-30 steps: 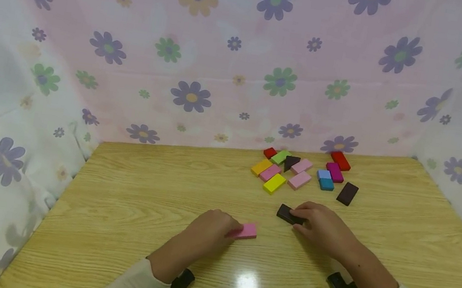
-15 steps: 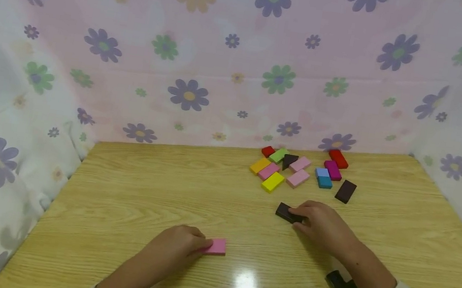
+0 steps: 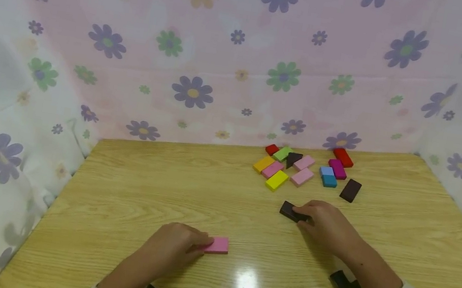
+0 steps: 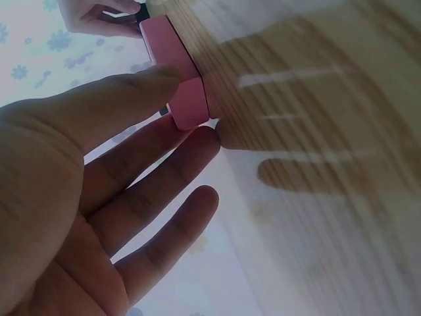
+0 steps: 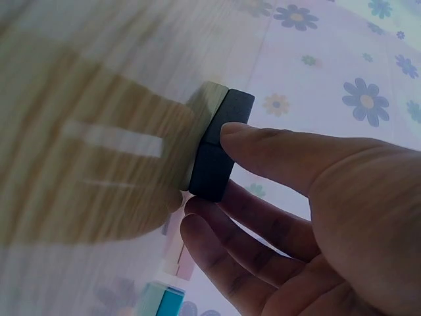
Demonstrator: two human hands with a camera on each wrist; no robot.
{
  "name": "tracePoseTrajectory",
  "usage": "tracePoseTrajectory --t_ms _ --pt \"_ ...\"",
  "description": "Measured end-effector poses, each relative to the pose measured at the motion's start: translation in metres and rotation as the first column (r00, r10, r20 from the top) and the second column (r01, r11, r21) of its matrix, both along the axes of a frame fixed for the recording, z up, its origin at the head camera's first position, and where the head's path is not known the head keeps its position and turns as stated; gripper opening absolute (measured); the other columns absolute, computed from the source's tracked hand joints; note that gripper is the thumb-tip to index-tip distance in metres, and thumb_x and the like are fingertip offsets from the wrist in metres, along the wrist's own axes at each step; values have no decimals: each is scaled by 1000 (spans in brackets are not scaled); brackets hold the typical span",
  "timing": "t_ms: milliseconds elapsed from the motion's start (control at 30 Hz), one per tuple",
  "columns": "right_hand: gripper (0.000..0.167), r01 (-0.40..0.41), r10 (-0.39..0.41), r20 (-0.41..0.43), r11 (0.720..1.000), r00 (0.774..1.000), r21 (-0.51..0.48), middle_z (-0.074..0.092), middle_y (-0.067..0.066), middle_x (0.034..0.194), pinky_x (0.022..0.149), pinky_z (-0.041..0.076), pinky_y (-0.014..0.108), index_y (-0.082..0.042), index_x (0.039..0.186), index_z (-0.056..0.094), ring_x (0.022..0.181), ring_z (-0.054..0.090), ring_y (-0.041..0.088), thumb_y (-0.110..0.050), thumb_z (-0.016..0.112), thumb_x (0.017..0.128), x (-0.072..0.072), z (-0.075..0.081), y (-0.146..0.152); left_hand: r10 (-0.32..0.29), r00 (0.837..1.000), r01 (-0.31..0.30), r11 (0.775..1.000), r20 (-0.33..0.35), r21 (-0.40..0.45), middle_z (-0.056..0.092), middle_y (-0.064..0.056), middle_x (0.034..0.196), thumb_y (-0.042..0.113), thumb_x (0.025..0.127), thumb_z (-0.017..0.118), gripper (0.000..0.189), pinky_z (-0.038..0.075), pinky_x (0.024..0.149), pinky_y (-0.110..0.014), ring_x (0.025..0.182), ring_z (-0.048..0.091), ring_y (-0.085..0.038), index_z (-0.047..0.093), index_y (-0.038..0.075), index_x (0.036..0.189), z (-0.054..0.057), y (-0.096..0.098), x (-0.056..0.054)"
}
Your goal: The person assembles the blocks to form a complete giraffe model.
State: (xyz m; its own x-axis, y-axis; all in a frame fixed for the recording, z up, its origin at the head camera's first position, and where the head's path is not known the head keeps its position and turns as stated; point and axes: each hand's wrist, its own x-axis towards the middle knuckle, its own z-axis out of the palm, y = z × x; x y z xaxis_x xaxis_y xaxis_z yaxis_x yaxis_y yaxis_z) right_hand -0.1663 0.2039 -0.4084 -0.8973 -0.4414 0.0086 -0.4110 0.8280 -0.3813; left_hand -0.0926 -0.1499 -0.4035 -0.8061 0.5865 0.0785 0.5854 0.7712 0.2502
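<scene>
My left hand pinches a pink rectangular block on the wooden table, left of centre in the head view. In the left wrist view the thumb lies on the face of the pink block, and the other fingertips are below it. Further right and farther back, my right hand pinches a black block by its right end. The right wrist view has the thumb against the black block, with fingers beneath it. Both blocks lie low at the tabletop; whether they touch it fully is hard to tell.
Behind the right hand lie several coloured blocks, among them a yellow block, an orange block, a blue block, a red block and a dark brown block. Flowered cloth encloses the table at back and sides.
My left hand has drawn the pink block to the left and toward me, then stayed about still over the last half second. My right hand keeps its place on the black block.
</scene>
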Motion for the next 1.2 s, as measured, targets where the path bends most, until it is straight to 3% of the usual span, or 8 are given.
tracePoseTrajectory --t_ms 300,600,933,1200 --pt "34 -21 21 -22 1000 1000 2 72 13 109 85 60 45 -3 121 71 100 69 30 -5 74 88 -1 0 -3 22 1000 -22 1000 13 -4 78 -1 106 21 87 78 28 61 84 -33 98 74 -16 76 12 113 -1 -4 -1" --pt "36 -22 22 -70 1000 997 0 71 15 115 91 58 50 -5 124 71 109 66 35 -7 74 88 9 9 -12 -18 1000 18 1000 26 5 77 -2 106 19 89 76 27 61 85 -33 100 73 -17 76 10 114 -2 -6 -5" --pt "37 -104 95 -144 993 985 -57 71 9 110 84 61 40 -9 121 72 104 68 28 -6 77 85 30 16 -30 -35 998 34 999 51 11 77 -4 107 17 90 75 26 61 87 -32 101 73 -17 76 8 114 -1 -7 -7" --pt "35 -172 166 -113 984 980 -47 70 8 111 82 61 36 -10 121 73 104 67 26 -7 77 86 28 16 -48 -24 999 24 1000 48 6 77 -3 109 18 90 75 25 60 89 -32 103 72 -17 76 9 113 0 -6 -6"
